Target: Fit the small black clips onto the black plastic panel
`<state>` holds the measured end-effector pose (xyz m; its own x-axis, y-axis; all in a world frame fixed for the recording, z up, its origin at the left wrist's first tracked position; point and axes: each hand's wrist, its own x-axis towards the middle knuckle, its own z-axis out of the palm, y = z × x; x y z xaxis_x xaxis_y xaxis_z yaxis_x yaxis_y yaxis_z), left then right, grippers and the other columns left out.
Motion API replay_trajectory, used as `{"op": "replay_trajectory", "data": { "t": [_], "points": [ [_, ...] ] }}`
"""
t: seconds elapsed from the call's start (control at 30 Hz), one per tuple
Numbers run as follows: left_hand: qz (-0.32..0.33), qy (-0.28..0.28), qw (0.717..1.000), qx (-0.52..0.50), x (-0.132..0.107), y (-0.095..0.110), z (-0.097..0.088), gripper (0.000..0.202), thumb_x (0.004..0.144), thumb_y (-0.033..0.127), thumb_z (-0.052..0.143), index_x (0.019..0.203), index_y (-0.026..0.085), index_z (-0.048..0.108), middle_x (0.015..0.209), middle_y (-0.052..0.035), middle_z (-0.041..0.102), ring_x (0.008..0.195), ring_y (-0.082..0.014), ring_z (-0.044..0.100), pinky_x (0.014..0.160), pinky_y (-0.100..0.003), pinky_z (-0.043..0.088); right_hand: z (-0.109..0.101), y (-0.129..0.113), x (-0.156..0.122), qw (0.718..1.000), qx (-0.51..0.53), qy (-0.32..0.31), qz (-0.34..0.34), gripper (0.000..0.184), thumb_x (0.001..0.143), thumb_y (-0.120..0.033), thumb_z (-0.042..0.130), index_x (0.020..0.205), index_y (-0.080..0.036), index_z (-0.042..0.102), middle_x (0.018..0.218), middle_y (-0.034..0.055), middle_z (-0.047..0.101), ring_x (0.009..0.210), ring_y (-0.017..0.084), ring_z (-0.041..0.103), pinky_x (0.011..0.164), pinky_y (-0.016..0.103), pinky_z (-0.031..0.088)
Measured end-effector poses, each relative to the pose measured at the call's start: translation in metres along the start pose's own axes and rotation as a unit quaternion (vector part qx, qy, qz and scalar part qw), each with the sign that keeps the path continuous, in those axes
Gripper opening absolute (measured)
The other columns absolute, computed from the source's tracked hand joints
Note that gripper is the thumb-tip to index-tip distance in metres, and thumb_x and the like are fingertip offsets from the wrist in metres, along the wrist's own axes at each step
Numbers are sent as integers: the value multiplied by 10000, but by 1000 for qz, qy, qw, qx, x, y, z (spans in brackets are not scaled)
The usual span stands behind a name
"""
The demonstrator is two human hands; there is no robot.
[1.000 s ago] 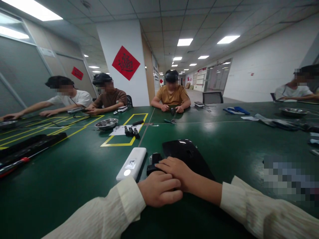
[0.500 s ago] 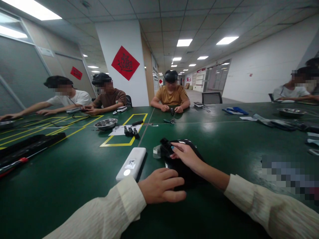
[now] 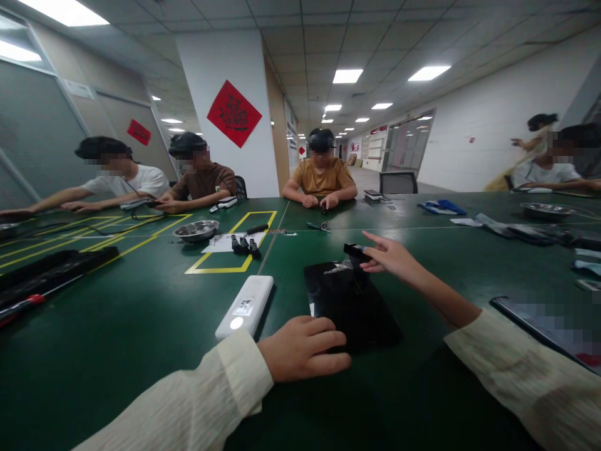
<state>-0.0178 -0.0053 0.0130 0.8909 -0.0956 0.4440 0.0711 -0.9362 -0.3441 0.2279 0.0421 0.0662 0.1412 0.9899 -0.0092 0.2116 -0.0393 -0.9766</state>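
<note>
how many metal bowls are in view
3: one bowl left of the white paper, another bowl at far right, a third bowl cut off by the left edge. More may be hidden.

Wrinkled cream sleeves point(image 3: 173, 404) end in broad cuffs point(image 3: 247, 366).
</note>
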Motion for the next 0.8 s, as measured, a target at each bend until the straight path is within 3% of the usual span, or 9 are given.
{"op": "replay_trajectory", "data": {
  "t": [0.13, 0.33, 0.6, 0.67, 0.8],
  "points": [
    [0, -9, 1000, -2, 1, -1, -1, 141, 872, 184, 488, 1008, 217, 507, 994, -19, 596, 877, -143, 534, 620, -233, 428, 2, 1, -1, 999, -42, 2, -6, 589, 831, -174, 504, 1388, -167, 314, 718, 22, 615, 566, 125, 658, 560, 246, 571],
    [-9, -19, 1000, -15, 2, 0, -1, 135, 874, 165, 477, 998, 205, 512, 972, -22, 608, 847, -140, 532, 613, -229, 426, 4, 0, -8, 988, -153, -1, -32, 504, 826, -203, 475, 1328, -171, 433, 643, 16, 629, 494, 129, 639, 468, 227, 542],
    [-3, -41, 999, -12, 1, -1, 1, 144, 879, 168, 455, 1011, 205, 500, 969, -23, 592, 844, -130, 535, 593, -225, 420, 7, 10, -4, 973, -198, -116, -38, 513, 758, -147, 463, 1268, -100, 470, 411, -65, 523, 377, 113, 556, 386, 187, 451],
    [-4, -42, 999, -9, 1, -1, 2, 151, 875, 170, 462, 1017, 204, 499, 960, -23, 593, 843, -133, 534, 583, -226, 415, 5, 9, -3, 965, -234, -99, -64, 492, 731, -141, 479, 1221, -104, 503, 424, -69, 525, 361, 102, 530, 385, 183, 423],
    [-1, -45, 999, -18, 2, -1, 1, 160, 875, 159, 449, 1021, 192, 504, 955, -31, 599, 845, -140, 532, 592, -237, 418, 3, 8, -4, 923, -346, 22, -169, 444, 732, -175, 509, 1174, -148, 544, 558, -35, 587, 482, 103, 566, 549, 219, 462]
  ]
}}
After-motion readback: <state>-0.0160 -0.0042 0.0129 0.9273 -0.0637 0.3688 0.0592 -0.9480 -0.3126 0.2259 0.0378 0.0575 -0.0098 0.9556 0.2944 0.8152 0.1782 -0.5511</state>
